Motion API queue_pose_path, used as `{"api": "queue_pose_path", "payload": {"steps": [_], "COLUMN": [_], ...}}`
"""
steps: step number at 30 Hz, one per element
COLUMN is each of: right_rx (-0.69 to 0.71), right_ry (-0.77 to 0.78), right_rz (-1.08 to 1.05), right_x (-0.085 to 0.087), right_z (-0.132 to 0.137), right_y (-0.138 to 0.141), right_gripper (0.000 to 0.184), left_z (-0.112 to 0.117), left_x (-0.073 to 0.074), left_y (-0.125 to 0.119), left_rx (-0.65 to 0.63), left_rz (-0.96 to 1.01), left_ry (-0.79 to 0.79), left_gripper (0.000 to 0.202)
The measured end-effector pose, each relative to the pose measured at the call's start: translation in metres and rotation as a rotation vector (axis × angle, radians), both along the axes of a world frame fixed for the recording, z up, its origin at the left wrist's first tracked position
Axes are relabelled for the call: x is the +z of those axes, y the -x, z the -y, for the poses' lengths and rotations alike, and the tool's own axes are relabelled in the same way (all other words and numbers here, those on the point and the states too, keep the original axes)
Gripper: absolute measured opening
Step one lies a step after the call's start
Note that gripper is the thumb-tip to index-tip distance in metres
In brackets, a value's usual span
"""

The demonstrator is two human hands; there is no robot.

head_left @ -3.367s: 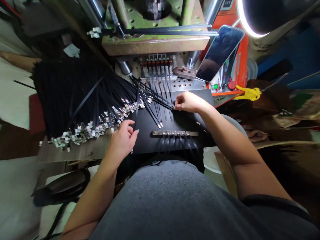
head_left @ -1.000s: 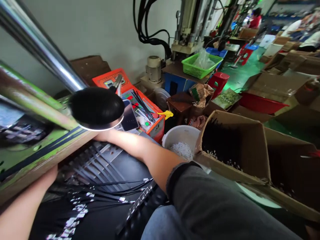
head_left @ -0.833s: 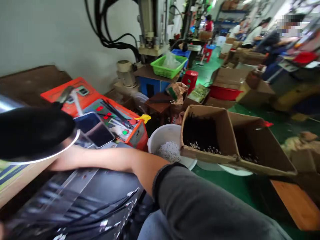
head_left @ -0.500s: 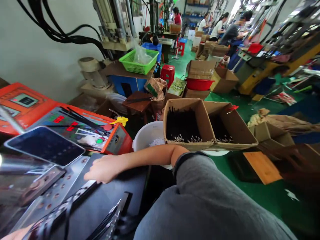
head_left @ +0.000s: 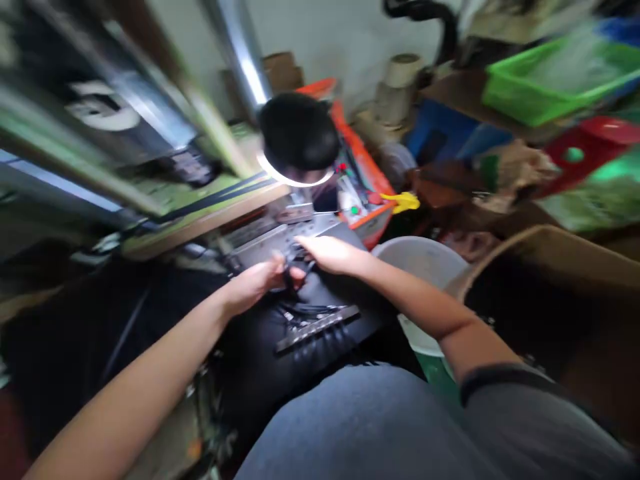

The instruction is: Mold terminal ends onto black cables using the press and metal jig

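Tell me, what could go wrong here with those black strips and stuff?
The black strips between the left hand and right hand could tangle or slip; blur hides the grip. The yellow thing poking past the edge of the orange box might get bumped off.

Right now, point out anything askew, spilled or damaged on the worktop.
Nothing looks plainly spilled or damaged, though blur hides detail. The black straps beyond the metal bar lie bunched and uneven, so they look untidy.
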State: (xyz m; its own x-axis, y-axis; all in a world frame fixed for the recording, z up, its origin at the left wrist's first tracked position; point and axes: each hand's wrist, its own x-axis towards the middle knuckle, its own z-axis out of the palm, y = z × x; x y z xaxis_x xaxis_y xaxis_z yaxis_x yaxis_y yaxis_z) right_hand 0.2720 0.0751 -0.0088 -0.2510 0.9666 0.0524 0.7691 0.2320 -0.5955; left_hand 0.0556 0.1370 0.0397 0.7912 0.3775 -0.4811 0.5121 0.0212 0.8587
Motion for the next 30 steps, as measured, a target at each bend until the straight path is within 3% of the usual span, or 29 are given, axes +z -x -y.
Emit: {"api": "queue_pose_path", "payload": {"steps": [3,7,10,12,15,16,18,21,23,24,27,30], "right_rx": [-0.037,-0.067,0.044,0.033,-0.095,-0.129,-0.180,-0.167,-0.081,-0.032,0.117,0.274], "right_ry": [-0.053,-0.194,-0.082,-0.060,-0.270,-0.346,-0.399,-0.283,-0.225,-0.223,-0.206,-0.093], "right_rz": [0.106,0.122,0.117,0.093,0.086,0.110,0.209,0.375,0.384,0.350,0.212,0.151], "right_x": [0.010,0.021,0.020,0.022,0.035,0.040,0.045,0.032,0.016,0.009,-0.004,-0.015], "right_z": [0.006,0.009,-0.005,-0.015,-0.027,-0.031,-0.039,-0.043,-0.029,-0.016,0.044,0.105], "right_y": [0.003,0.006,0.023,0.036,0.040,0.037,0.028,0.011,-0.001,-0.007,-0.025,-0.031], "right_gripper": [0.041,0.055,0.051,0.043,0.040,0.040,0.037,0.032,0.039,0.041,0.031,0.026], "left_z": [0.005,0.010,0.017,0.020,0.014,0.008,-0.008,-0.025,-0.018,-0.008,0.036,0.079], "left_x": [0.003,0.004,0.002,0.001,0.005,0.007,0.010,0.010,0.010,0.010,0.008,-0.005], "left_y": [-0.004,-0.003,-0.004,-0.003,0.006,0.010,0.019,0.031,0.041,0.046,0.064,0.074], "left_rx": [-0.012,0.026,0.073,0.171,0.208,0.175,0.102,0.063,0.001,-0.068,-0.346,-0.506], "left_rz": [0.063,0.147,0.240,0.291,0.285,0.258,0.129,-0.260,-0.428,-0.447,-0.395,-0.390], "left_ry": [-0.013,0.073,0.081,0.120,0.118,0.033,-0.309,-0.952,-1.214,-1.264,-1.170,-1.022], "left_gripper": [0.047,0.039,0.032,0.029,0.023,0.020,0.020,0.046,0.062,0.060,0.032,0.026]}}
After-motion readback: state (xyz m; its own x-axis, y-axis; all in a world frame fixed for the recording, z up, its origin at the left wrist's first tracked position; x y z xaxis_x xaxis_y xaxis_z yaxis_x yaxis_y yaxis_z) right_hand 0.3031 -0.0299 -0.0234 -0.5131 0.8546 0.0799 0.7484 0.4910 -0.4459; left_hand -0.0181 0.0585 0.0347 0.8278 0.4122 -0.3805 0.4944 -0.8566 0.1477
